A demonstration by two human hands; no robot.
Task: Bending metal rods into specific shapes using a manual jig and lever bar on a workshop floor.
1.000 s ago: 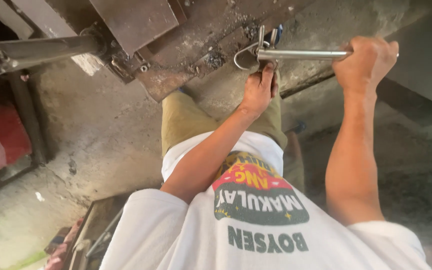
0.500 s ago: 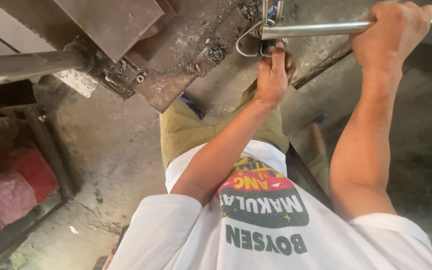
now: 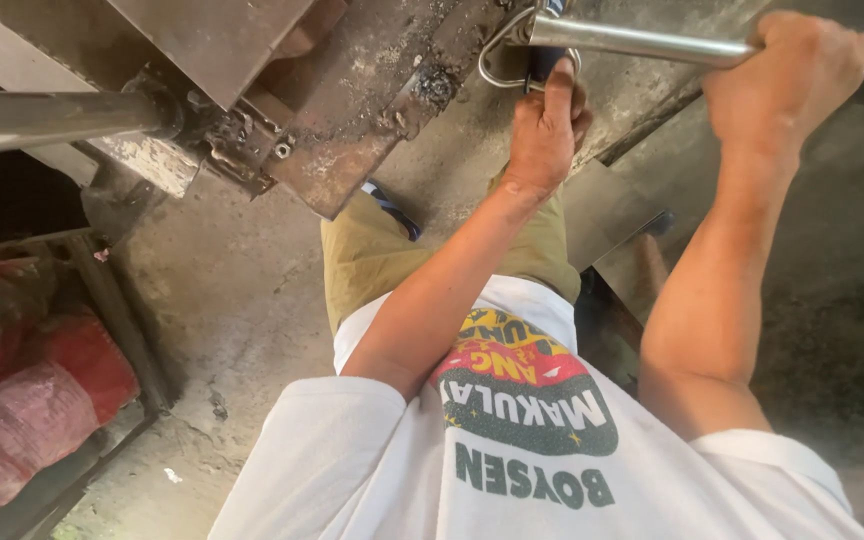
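My right hand (image 3: 797,75) is closed around a shiny steel tube (image 3: 632,40) that runs across the top of the view. My left hand (image 3: 547,125) grips the tube's left end from below, where a bent wire loop (image 3: 497,55) and a small dark clamp part sit. Both arms reach forward from my white printed shirt. The tube end lies over a rusty, grimy metal worktable (image 3: 352,130).
A thick grey steel bar (image 3: 52,115) juts in from the left onto the table's corner. Red sacks (image 3: 42,390) sit in a dark metal frame at lower left. A concrete floor (image 3: 232,310) lies below, and a flat metal sheet (image 3: 612,215) leans by my legs.
The view has tilted down and closer, so the tube and both hands sit higher in frame. My grip on the tube is unchanged; the red sacks have come further into view.
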